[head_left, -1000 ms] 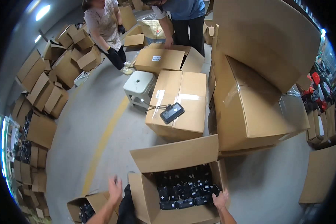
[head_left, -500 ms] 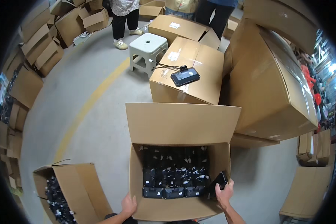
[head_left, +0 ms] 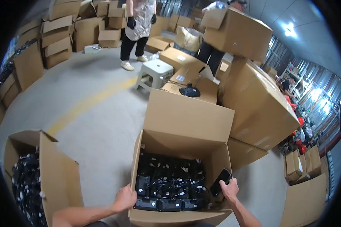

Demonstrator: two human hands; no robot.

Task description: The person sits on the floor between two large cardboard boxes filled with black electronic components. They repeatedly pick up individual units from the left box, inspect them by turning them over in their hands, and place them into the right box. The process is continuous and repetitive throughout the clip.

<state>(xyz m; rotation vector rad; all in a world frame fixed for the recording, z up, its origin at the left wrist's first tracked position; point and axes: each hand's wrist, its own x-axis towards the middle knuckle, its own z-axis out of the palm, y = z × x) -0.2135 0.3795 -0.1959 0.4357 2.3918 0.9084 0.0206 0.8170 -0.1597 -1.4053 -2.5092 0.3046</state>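
Observation:
An open cardboard box (head_left: 188,113) stands directly in front of me. Inside lie several black rectangular devices (head_left: 169,204) with cables and white connectors, some lined up along the near wall. My left hand (head_left: 125,198) is closed on the box's left edge near the close corner. At the right wall, my right hand (head_left: 230,188) grips one black rectangular device (head_left: 219,182), tilted, with its glossy face showing; the thumb lies on it and the other fingers are partly hidden behind it.
Another open box (head_left: 60,174) of cabled black devices sits at left. Beyond mine, a taped box (head_left: 206,86) bears a cabled black device (head_left: 190,90) beside a white stool (head_left: 154,73). Large cartons (head_left: 254,102) rise at right. Two people stand at the back, one behind a carton (head_left: 238,36).
My view has tilted up and shifted, showing more of the room. My right hand still holds the black device at the right wall, and my left hand stays on the box edge.

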